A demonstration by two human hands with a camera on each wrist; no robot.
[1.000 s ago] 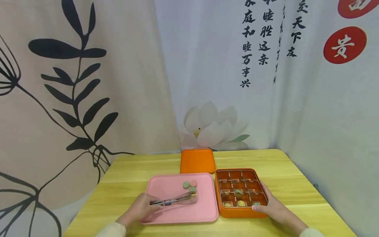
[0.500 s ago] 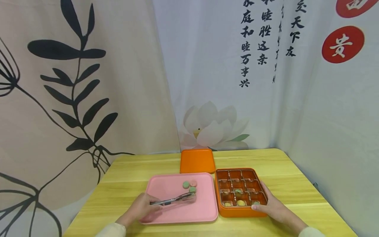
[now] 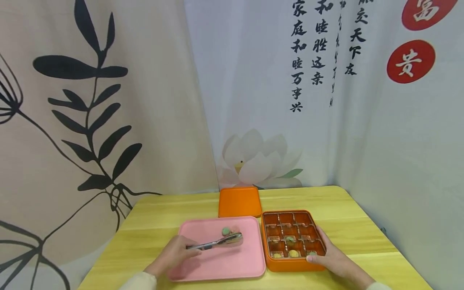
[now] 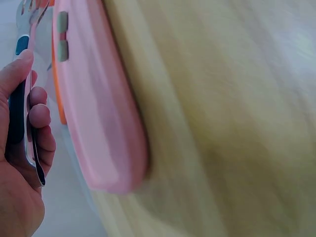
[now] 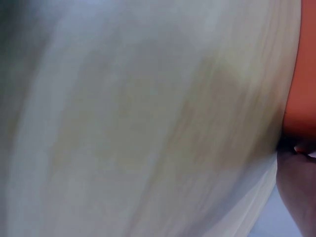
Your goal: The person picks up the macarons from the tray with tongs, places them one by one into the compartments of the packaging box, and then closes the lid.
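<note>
Pale curtains [image 3: 174,88] surround a yellow wood-grain table [image 3: 145,225]; black plant prints [image 3: 96,110] cover their left stretch, a lotus print [image 3: 253,161] the centre, and red calligraphy discs [image 3: 411,61] hang at the head view's one o'clock.

At the pink tray's nine o'clock edge, the left hand [image 3: 177,251] grips metal tongs [image 3: 212,244] by their dark handle, tips pointing toward two o'clock above the pink tray [image 3: 221,268]. Near its one o'clock rim lie a green macaron [image 3: 226,231] and a pink macaron [image 3: 235,229], the latter partly blocked by the tong heads; whether these clasp anything, I cannot tell. An orange lid [image 3: 240,202] lies just beyond, at the pink tray's twelve to one o'clock.

Just beside the pink tray, at three o'clock, stands a divided orange box [image 3: 290,266], with yellow and green pieces [image 3: 293,253] in its six o'clock row and another green one mid-box. The right hand [image 3: 335,255] holds the box's four o'clock corner, its thumb over the near rim, partly covering that compartment.
</note>
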